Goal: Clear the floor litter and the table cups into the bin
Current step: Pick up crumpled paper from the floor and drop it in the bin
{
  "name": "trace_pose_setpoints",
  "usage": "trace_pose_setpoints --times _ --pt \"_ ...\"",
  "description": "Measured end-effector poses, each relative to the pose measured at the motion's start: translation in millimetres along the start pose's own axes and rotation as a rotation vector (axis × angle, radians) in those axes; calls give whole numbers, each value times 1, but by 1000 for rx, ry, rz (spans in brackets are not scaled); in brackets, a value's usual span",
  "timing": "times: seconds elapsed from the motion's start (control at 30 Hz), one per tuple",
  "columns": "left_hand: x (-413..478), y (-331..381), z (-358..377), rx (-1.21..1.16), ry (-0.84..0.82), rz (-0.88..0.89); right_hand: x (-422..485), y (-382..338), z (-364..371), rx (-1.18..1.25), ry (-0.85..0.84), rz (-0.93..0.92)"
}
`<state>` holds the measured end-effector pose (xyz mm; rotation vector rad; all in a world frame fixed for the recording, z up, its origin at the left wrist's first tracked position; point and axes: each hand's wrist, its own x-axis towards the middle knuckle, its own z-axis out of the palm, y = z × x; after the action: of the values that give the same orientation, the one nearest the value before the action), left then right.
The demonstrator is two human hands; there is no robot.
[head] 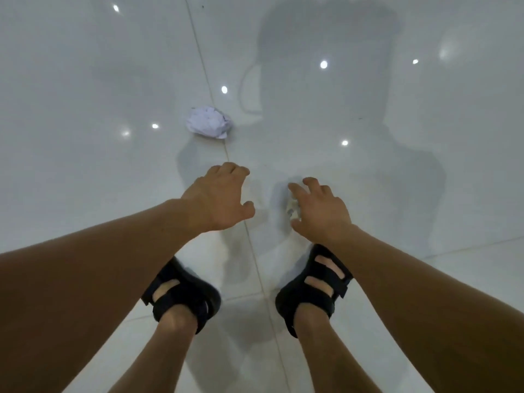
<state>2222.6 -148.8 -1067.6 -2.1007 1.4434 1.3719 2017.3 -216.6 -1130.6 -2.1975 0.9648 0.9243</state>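
Observation:
A crumpled ball of white paper (209, 121) lies on the glossy white tiled floor (85, 165), straddling a grout line. My left hand (218, 194) hovers just below and in front of it, fingers loosely spread and holding nothing. My right hand (320, 211) is spread low over a small, blurred pale scrap of litter (293, 208), which shows between its thumb and forefinger. I cannot tell whether the fingers touch the scrap. No bin, table or cups are in view.
My two feet in black strapped sandals (181, 296) (312, 290) stand on the tiles right behind my hands. Ceiling lights reflect as bright spots on the floor, and my shadow falls ahead.

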Motion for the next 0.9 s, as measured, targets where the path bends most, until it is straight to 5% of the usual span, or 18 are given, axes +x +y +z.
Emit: trace_pose_setpoints --times 0.1,0.27,0.57,0.7,0.9 --pt "9 -6 24 -27 0 28 9 5 29 -15 77 -35" --pt "3 -6 33 -94 24 77 0 -8 28 397 179 82" --pt "-25 -22 -23 -555 80 79 -15 -86 -62 754 396 -256" --pt "-40 -59 -31 -564 134 -9 -1 -117 -78 681 303 -352" --pt "-55 -138 -13 -485 258 -212 83 -140 -95 56 297 -329"
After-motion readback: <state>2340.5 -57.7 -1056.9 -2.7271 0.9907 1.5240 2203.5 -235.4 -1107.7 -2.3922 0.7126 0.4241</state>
